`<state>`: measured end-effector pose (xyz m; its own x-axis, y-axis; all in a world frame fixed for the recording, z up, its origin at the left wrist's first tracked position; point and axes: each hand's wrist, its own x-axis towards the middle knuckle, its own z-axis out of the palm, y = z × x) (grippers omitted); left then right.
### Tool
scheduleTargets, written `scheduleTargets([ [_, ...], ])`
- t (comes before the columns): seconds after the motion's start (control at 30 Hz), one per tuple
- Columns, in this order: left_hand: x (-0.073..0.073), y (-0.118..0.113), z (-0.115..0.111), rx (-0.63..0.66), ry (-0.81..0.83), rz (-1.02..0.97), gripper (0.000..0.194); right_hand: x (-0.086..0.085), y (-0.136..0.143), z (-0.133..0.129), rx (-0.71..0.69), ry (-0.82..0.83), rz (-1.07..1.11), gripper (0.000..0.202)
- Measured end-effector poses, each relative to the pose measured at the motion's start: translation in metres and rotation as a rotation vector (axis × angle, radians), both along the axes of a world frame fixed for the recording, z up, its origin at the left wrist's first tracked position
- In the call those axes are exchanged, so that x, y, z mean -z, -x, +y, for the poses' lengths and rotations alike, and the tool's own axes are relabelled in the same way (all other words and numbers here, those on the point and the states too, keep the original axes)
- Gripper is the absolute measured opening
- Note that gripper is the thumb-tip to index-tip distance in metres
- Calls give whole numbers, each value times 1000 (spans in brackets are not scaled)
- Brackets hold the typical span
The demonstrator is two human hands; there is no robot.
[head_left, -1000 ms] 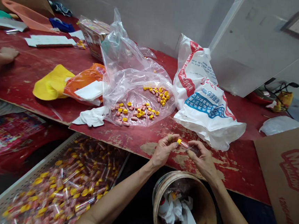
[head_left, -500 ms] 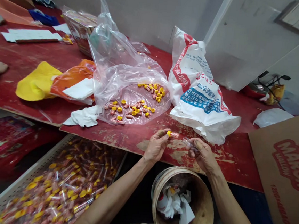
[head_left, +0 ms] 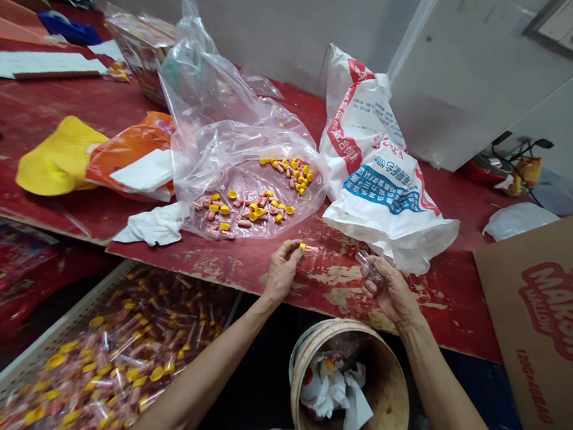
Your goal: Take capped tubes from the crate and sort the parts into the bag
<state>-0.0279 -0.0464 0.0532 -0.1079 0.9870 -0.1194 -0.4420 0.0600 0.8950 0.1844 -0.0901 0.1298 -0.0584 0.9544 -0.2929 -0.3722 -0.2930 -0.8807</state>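
Near the table's front edge point(head_left: 241, 279), the left hand point(head_left: 281, 271) pinches a yellow-capped pink roll point(head_left: 308, 249) and the right hand point(head_left: 391, 290) clasps a clear tube point(head_left: 364, 260), seemingly a separating step, next calling for release over the plastic bag point(head_left: 196, 150).

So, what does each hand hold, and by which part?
The left hand pinches a pink piece by its yellow cap. The right hand holds a clear tube, one end sticking out; the gripped part is hidden.

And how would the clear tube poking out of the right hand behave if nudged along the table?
The tube would probably roll, being round-sided. It is likely light, looking slender and see-through. Its glossy surface suggests it may be slippery.
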Motion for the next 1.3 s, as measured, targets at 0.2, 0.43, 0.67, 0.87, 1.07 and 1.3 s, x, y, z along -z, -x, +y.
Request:
scheduleTargets([
  [0.2, 24, 19, 8, -62, -222, 447, 15, -3, 6, 24, -18, -25, -159, 37],
  [0.43, 27, 21, 7, -31, -274, 545, 16, -16, 20, 30, -151, -52, -306, 35],
  [0.67, 27, 22, 7, -32, -289, 548, 17, -18, 28, 38, -149, -37, -183, 33],
  [0.87, 24, 19, 4, -34, -297, 531, 16, -22, 45, 58, -150, -68, -328, 37],
  [1.07, 24, 22, 4, -36, -306, 485, 15, -30, 93, 95, -228, -50, -154, 38],
  [1.3, 30, 26, 5, -2, -286, 513, 16, -39, 68, 63, -429, -88, -101, 33],
])
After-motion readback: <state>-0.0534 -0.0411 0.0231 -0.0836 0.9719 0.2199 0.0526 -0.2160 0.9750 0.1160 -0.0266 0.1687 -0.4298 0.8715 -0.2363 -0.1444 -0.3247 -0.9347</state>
